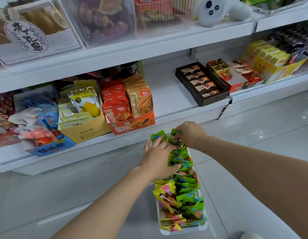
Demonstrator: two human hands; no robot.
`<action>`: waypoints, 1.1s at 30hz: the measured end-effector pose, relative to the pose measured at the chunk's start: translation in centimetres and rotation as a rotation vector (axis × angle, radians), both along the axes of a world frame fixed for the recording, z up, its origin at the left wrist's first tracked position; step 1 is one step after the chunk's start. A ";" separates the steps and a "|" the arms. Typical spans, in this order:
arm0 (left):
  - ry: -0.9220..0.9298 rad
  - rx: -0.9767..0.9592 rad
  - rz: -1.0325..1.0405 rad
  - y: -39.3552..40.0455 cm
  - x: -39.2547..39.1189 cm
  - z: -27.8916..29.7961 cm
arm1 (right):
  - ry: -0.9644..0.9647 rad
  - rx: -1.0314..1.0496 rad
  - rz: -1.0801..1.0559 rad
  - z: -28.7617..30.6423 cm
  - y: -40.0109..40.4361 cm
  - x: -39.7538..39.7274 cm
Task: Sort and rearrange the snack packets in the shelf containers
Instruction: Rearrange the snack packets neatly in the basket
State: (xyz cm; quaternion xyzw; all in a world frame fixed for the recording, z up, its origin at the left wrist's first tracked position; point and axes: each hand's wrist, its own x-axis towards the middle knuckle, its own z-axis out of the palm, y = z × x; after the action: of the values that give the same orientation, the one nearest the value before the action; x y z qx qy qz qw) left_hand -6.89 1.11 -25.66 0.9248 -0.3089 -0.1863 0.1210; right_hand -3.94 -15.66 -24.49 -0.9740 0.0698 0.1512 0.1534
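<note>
A long white container [184, 230] stands on the floor below the shelf, packed with several small green snack packets [185, 185] and some yellow and pink ones [167, 194] at its near end. My left hand [157, 157] lies over the far end of the row, fingers curled around a bunch of green packets, one of which [157, 135] sticks up past its fingertips. My right hand [191, 133] pinches another green packet [174, 138] at the container's far end.
The white lower shelf [168, 94] has a bare gap between an orange-red box of packets [130, 107] and a dark brown box of chocolates [201, 83]. A yellow box [82, 116] and a blue box [46, 137] stand further left. Clear bins sit on the upper shelf.
</note>
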 end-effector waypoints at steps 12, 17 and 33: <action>-0.040 0.051 -0.063 0.0 0.2 -0.2 | -0.097 0.096 -0.156 -0.7 -1.6 -1.2; -0.015 0.082 -0.066 -1.3 1.3 0.0 | 0.063 0.109 -0.358 -0.7 -2.7 -1.8; 0.137 0.326 -0.021 -1.8 -1.3 4.2 | -0.248 -0.125 -0.289 7.3 -3.6 -5.5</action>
State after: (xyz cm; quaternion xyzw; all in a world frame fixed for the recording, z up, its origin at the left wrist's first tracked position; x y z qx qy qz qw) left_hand -8.20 -0.74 -21.43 0.9140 -0.2755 -0.2976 -0.0119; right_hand -9.44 -19.30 -17.18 -0.9727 0.1986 0.0019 0.1202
